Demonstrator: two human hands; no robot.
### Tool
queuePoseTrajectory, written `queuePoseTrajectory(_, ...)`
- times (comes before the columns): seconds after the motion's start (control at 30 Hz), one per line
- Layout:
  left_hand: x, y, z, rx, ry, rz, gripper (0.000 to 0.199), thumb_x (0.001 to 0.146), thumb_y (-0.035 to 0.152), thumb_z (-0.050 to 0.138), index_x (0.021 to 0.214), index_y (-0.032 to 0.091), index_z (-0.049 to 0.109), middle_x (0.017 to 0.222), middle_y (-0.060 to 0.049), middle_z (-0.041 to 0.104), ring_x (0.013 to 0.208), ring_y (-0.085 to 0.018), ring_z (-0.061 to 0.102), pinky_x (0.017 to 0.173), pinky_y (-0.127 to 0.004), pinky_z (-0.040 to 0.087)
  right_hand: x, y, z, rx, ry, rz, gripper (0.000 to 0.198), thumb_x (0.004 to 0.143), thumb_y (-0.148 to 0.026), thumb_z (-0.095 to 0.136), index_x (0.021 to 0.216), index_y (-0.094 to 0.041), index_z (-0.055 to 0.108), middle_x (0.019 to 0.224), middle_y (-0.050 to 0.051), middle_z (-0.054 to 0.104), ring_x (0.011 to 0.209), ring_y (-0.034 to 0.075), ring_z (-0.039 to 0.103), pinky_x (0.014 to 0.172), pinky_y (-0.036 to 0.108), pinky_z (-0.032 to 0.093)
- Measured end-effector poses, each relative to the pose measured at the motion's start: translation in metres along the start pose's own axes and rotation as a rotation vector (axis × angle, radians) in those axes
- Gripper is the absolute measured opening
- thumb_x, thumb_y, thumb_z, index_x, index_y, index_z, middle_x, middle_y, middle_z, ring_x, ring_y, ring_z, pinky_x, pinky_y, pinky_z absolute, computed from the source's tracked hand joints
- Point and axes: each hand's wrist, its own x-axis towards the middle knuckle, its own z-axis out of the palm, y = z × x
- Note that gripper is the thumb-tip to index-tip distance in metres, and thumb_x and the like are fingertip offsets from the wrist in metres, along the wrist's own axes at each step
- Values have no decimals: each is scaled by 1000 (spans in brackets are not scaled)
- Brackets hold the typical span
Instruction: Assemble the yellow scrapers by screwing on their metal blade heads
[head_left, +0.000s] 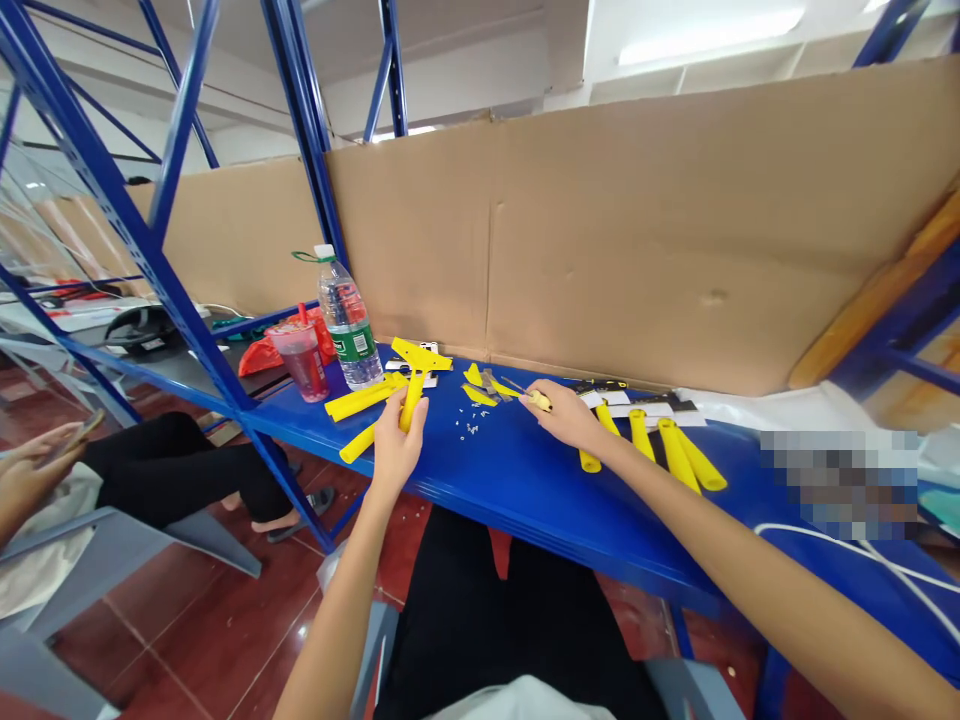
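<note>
My left hand (397, 440) is closed around the handle of a yellow T-shaped scraper (415, 372), its wide head pointing up and away. In my right hand (566, 412) is a screwdriver (538, 400) with a pale yellow handle, its thin shaft pointing left. Between the hands, small yellow parts (480, 396) and thin blades lie near the screwdriver's tip. Several tiny screws (472, 428) are scattered in front of them. More yellow handles (364, 400) lie beside my left hand. Right of my right hand rest several yellow scrapers (679, 455) with black and white heads.
A water bottle (349, 330) and a red drink cup (301, 362) stand at the blue table's (487, 490) left end. Cardboard (637, 240) walls off the back. A white cable (825, 537) crosses the right side. At left sits a person (165, 465) holding a phone.
</note>
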Motion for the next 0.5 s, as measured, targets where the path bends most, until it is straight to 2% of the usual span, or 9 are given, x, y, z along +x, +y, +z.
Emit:
queuePoseTrajectory(0.07, 1, 1, 0, 40, 14, 7, 48, 106, 60, 63, 129, 18, 68, 120, -14, 78, 107, -30, 75, 96, -42, 57, 26, 2, 1, -12, -35, 10, 22, 109, -38, 56, 108, -20, 68, 122, 13, 79, 107, 26, 72, 86, 31, 46)
queuePoseTrajectory(0.13, 1, 2, 0, 38, 6, -18, 49, 106, 59, 62, 130, 18, 67, 120, -15, 78, 107, -31, 75, 95, -43, 57, 55, 3, 5, -22, -74, 26, 21, 107, -36, 59, 102, -19, 69, 120, 14, 80, 109, 27, 72, 86, 30, 46)
queuePoseTrajectory(0.23, 0, 2, 0, 6, -17, -65, 47, 106, 58, 61, 131, 18, 67, 114, -13, 78, 99, -30, 75, 89, -41, 57, 95, 3, 17, -19, -186, 94, 30, 106, -44, 62, 93, -19, 69, 95, 12, 81, 83, 23, 73, 73, 29, 47)
queuePoseTrajectory(0.33, -1, 2, -1, -15, -44, -84, 43, 107, 56, 61, 129, 19, 67, 109, -11, 78, 93, -27, 73, 86, -38, 55, 121, 1, 36, -7, -294, 181, 37, 99, -53, 72, 87, -18, 67, 65, 5, 70, 57, 20, 64, 58, 29, 43)
queuePoseTrajectory(0.43, -2, 4, -1, -7, -56, -71, 40, 107, 53, 61, 127, 19, 68, 111, -10, 77, 94, -26, 73, 88, -37, 54, 134, 2, 50, 12, -329, 235, 35, 89, -47, 85, 84, -19, 64, 54, -1, 60, 49, 17, 58, 51, 27, 40)
queuePoseTrajectory(0.5, -2, 5, -1, 4, -67, -53, 38, 108, 52, 61, 127, 19, 68, 112, -10, 78, 96, -26, 73, 90, -36, 53, 136, 5, 51, 47, -336, 253, 31, 88, -42, 85, 84, -20, 63, 54, -4, 57, 47, 15, 55, 48, 27, 38)
